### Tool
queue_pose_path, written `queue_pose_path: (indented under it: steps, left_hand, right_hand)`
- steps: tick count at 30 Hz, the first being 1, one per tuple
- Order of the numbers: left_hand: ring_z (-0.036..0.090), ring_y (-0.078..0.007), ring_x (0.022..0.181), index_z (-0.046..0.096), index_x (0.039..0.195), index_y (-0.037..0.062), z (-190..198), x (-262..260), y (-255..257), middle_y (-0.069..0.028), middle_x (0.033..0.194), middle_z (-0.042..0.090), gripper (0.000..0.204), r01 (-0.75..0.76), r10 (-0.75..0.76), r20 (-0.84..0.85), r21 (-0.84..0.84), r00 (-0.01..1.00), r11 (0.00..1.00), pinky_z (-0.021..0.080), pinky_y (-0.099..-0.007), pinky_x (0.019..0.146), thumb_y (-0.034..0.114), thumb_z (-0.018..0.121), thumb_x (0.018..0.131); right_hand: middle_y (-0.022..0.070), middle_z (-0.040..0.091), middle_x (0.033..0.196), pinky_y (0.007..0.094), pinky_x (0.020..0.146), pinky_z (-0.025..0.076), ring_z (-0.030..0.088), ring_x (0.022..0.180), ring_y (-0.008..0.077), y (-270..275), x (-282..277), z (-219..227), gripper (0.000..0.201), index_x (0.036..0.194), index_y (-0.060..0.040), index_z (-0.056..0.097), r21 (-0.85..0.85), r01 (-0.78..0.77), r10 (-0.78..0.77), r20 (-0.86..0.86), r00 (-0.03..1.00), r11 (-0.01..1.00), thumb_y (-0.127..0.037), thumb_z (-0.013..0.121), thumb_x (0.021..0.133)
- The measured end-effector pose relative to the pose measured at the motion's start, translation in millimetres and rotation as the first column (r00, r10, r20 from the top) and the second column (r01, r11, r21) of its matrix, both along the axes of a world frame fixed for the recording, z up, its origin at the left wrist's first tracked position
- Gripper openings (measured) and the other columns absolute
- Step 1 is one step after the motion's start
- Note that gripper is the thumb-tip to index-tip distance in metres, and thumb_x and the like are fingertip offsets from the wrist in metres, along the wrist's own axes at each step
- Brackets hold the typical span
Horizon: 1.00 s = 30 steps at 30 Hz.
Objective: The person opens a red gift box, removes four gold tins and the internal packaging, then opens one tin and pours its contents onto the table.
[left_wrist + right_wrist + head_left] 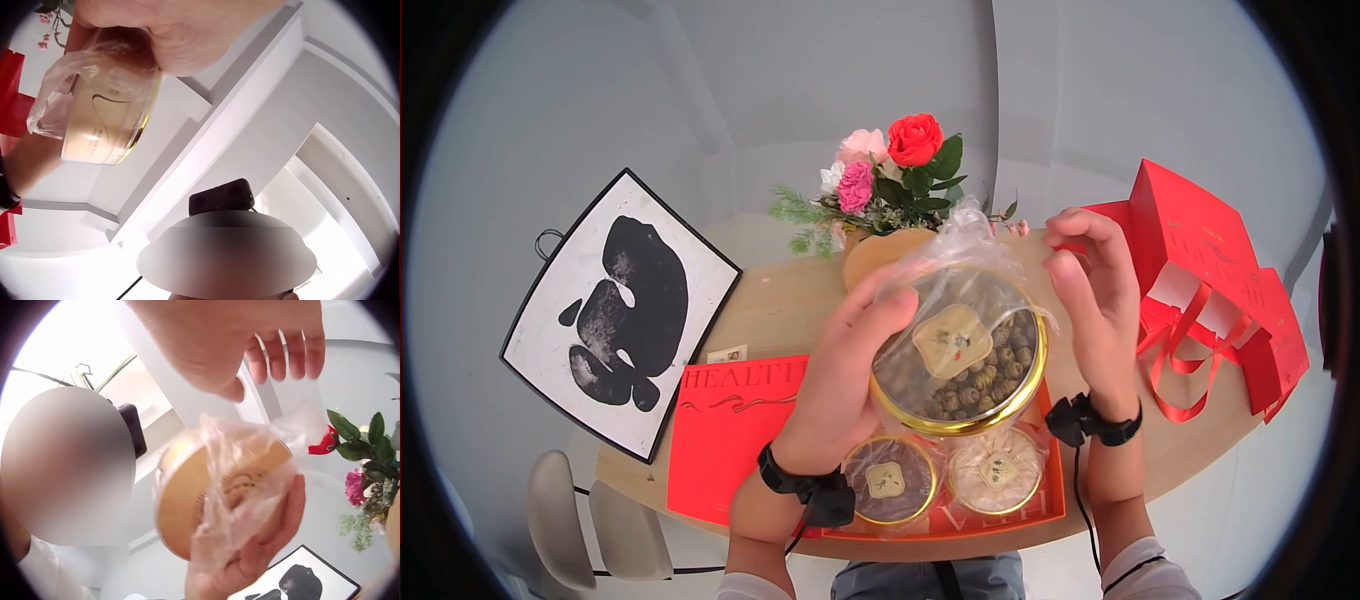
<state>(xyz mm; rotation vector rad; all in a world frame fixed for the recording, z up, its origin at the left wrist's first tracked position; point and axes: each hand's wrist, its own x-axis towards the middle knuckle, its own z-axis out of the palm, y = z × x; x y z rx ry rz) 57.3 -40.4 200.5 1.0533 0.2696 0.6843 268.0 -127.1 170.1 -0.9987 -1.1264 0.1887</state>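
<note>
My left hand [850,345] grips a round jar [975,395] with a gold-rimmed clear lid and a square label. Small dark, rounded pieces show through the lid. A crinkled clear plastic bag [228,494] is loosely around the jar, bunched at its far side in the head view. In the right wrist view, fingers of the left hand lie under the jar's base. To the right of the jar, apart from it, my right hand [1100,310] is raised with loosely bent fingers and holds nothing.
Two more wrapped jars [887,480] [997,470] sit in a red box [1055,480] below. Its red lid [730,440] lies left, beside a framed black-and-white picture [630,310]. A flower arrangement [890,180] stands behind; red gift bags [1200,240] with ribbons stand right.
</note>
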Motion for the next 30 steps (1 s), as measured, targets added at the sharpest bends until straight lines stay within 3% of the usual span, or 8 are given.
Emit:
queue_pose_path:
  steps: [1, 3, 4, 5, 10, 16, 25, 30]
  left_hand:
    - [0.059, -0.0213, 0.124, 0.047, 0.142, -0.0034, 0, 0, 0, -0.0155, 0.138, 0.057, 0.048, -0.033, 0.033, -0.012, 0.02, 0.999, 0.999, 0.048, -0.0357, 0.105, 0.022, 0.051, 0.101]
    - [0.06, -0.0208, 0.123, 0.047, 0.141, -0.0034, -3, 1, 1, -0.0151, 0.136, 0.058, 0.048, -0.074, 0.074, -0.008, 0.012, 0.997, 0.997, 0.049, -0.0355, 0.104, 0.023, 0.052, 0.101]
    - [0.06, -0.0203, 0.122, 0.047, 0.14, -0.0035, -5, 1, 1, -0.0147, 0.134, 0.059, 0.047, -0.112, 0.112, -0.007, 0.004, 0.994, 0.994, 0.049, -0.0353, 0.103, 0.023, 0.052, 0.101]
    - [0.06, -0.0203, 0.122, 0.047, 0.14, -0.0035, -5, 2, 0, -0.0147, 0.134, 0.059, 0.047, -0.113, 0.113, -0.006, 0.004, 0.994, 0.994, 0.049, -0.0353, 0.103, 0.023, 0.052, 0.101]
    - [0.063, -0.0162, 0.114, 0.053, 0.129, 0.0011, -8, 0, -2, -0.0097, 0.122, 0.063, 0.032, -0.196, 0.196, 0.018, 0.006, 0.98, 0.981, 0.052, -0.0331, 0.097, 0.022, 0.052, 0.104]
    - [0.065, -0.0118, 0.104, 0.053, 0.116, 0.0062, -7, 1, -3, -0.0076, 0.114, 0.065, 0.02, -0.201, 0.204, 0.105, -0.039, 0.973, 0.979, 0.057, -0.0293, 0.085, 0.023, 0.048, 0.108]
    - [0.065, -0.0175, 0.114, 0.047, 0.14, -0.0002, -6, 7, -7, -0.0159, 0.124, 0.064, 0.036, -0.23, 0.215, 0.182, 0.067, 0.96, 0.971, 0.057, -0.0325, 0.093, 0.002, 0.036, 0.105]
    - [0.066, -0.0185, 0.113, 0.054, 0.137, -0.0046, -16, -1, 2, -0.0179, 0.126, 0.066, 0.04, -0.145, 0.134, 0.095, 0.123, 0.986, 0.982, 0.055, -0.0314, 0.096, -0.004, 0.036, 0.102]
  right_hand:
    - [0.0068, 0.056, 0.128, 0.0339, 0.096, 0.045, 0.055, 0.116, 0.0176, -8, -1, 6, 0.045, 0.126, -0.0034, 0.055, -0.001, -0.002, 0.002, 0.002, 1.0, 1.0, -0.017, 0.076, 0.089]
    - [0.0093, 0.052, 0.137, 0.0389, 0.102, 0.044, 0.052, 0.125, 0.0219, -17, -4, 11, 0.082, 0.138, -0.0047, 0.047, -0.007, -0.35, 0.347, 0.145, 0.927, 0.937, -0.027, 0.092, 0.073]
    - [0.0111, 0.048, 0.144, 0.0435, 0.106, 0.042, 0.048, 0.133, 0.0254, -17, -4, 8, 0.114, 0.146, -0.0063, 0.04, -0.098, -0.361, 0.373, 0.178, 0.911, 0.927, -0.034, 0.102, 0.053]
    - [0.012, 0.047, 0.145, 0.0446, 0.111, 0.04, 0.045, 0.138, 0.0267, -20, -11, 11, 0.12, 0.147, -0.0062, 0.039, -0.134, -0.356, 0.38, 0.257, 0.889, 0.925, -0.034, 0.103, 0.05]
    - [0.0126, 0.043, 0.149, 0.0411, 0.116, 0.037, 0.043, 0.141, 0.027, -22, -26, 15, 0.125, 0.151, -0.0057, 0.035, -0.289, -0.248, 0.341, 0.338, 0.877, 0.925, -0.033, 0.103, 0.049]
    - [0.0127, 0.042, 0.151, 0.0401, 0.116, 0.037, 0.043, 0.141, 0.0261, -21, -23, 13, 0.121, 0.151, -0.0057, 0.033, -0.291, -0.338, 0.423, 0.318, 0.848, 0.895, -0.027, 0.102, 0.054]
    - [0.0146, 0.041, 0.15, 0.041, 0.115, 0.039, 0.044, 0.14, 0.0268, -19, -17, 7, 0.127, 0.153, -0.0056, 0.027, -0.227, -0.441, 0.493, 0.3, 0.817, 0.869, -0.023, 0.102, 0.052]
    - [0.0137, 0.041, 0.15, 0.04, 0.114, 0.039, 0.044, 0.139, 0.0254, -18, -15, 6, 0.129, 0.154, -0.0051, 0.025, -0.232, -0.495, 0.542, 0.237, 0.806, 0.837, -0.023, 0.102, 0.053]
